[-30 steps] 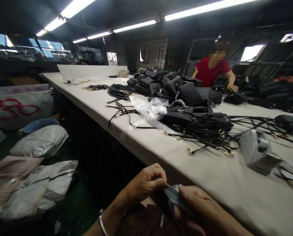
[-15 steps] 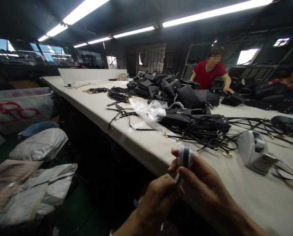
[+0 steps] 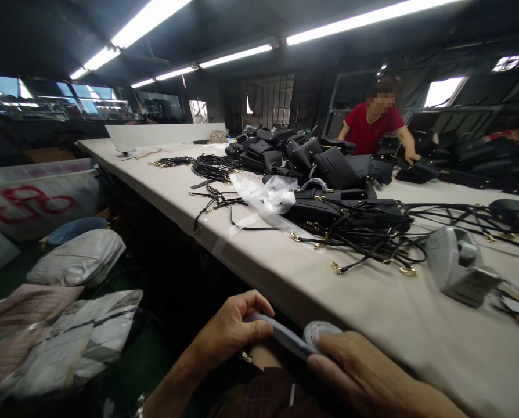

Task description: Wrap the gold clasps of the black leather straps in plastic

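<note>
Low in front of the table edge, my left hand (image 3: 237, 325) pinches one end of a pale, grey-blue flat strip (image 3: 285, 338) between thumb and fingers. The strip slants down to my right hand (image 3: 350, 360), whose fingers close on its other end. A rounded, coiled part in clear plastic (image 3: 318, 330) stands up by the right fingers; whether it is one piece with the strip I cannot tell. Below my left hand a small gold metal piece (image 3: 245, 356) shows. Black straps with gold clasps (image 3: 364, 247) lie on the table beyond my hands.
Black bags (image 3: 333, 168) are heaped on the long pale table (image 3: 242, 255), with crumpled clear plastic (image 3: 266, 194) beside them. A grey tape dispenser (image 3: 455, 261) stands at right. Across the table a person in red (image 3: 372, 128) handles a bag. Wrapped bundles (image 3: 76, 258) lie at left.
My hands have moved lower and apart; my left hand has shifted left. A length of strip now stretches between them, where earlier they held a small roll close together.
</note>
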A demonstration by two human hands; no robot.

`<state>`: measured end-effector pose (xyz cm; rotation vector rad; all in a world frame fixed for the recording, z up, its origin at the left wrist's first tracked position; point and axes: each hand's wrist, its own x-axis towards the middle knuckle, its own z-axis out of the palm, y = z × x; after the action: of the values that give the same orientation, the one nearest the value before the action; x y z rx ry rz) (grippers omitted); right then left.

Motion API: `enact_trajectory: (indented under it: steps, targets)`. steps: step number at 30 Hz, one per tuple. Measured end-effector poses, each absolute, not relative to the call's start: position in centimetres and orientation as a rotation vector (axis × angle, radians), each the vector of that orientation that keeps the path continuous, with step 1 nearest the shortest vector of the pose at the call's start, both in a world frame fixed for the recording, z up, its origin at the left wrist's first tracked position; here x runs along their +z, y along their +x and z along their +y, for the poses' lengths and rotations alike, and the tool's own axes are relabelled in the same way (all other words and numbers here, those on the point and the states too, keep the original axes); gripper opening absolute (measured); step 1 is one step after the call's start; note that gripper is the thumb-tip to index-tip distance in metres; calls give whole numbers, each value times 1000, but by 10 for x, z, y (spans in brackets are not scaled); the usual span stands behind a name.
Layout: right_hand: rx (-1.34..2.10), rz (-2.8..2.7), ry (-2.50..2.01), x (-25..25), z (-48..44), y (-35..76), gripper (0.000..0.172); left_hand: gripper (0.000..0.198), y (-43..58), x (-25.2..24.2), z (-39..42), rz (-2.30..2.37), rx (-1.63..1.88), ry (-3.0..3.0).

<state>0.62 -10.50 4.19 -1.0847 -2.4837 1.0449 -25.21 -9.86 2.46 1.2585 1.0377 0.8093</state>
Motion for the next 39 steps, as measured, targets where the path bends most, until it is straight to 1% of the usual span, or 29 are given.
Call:
enact_trajectory:
  steps: [2,5,7,10,13,16,18,20,23,28,31,33,36,39]
  targets:
    - [1387,-2308,-1055,54,-116,-1,47,33,-247,25,-91,1069,821,1350]
    - [1693,-1918,-1063,70,-126,-10,55,43,-230,19,-84,1008,839,1450]
    - [1815,-1642,-1041,76,-127,-13,57,50,-214,11,-83,886,831,1388]
    - [1934,-1219,-787,81,-122,-13,58,51,-189,3,-89,657,785,1068]
    - [1941,-981,-573,91,-111,-12,52,50,-168,1,-97,552,956,793]
    - [1869,-888,-523,102,-99,-12,40,52,-155,3,-103,520,1205,725]
    - [1780,-856,-526,105,-93,-12,34,49,-149,3,-106,556,1264,796]
    - [1594,-933,-583,104,-89,-10,31,45,-144,0,-109,623,1207,889]
    - [1240,-1203,-720,99,-87,-3,32,45,-140,-8,-114,643,1018,981]
    - [768,-1814,-899,83,-88,8,19,47,-152,-11,-118,431,780,839]
    - [511,-2146,-897,68,-88,9,19,47,-166,-1,-120,311,677,729]
    - [436,-2296,-997,61,-87,10,18,38,-176,7,-122,295,656,716]
    - [425,-2434,-1176,55,-85,14,20,26,-192,17,-124,382,647,766]
    - [468,-2508,-1143,48,-86,22,23,29,-205,25,-116,586,698,913]
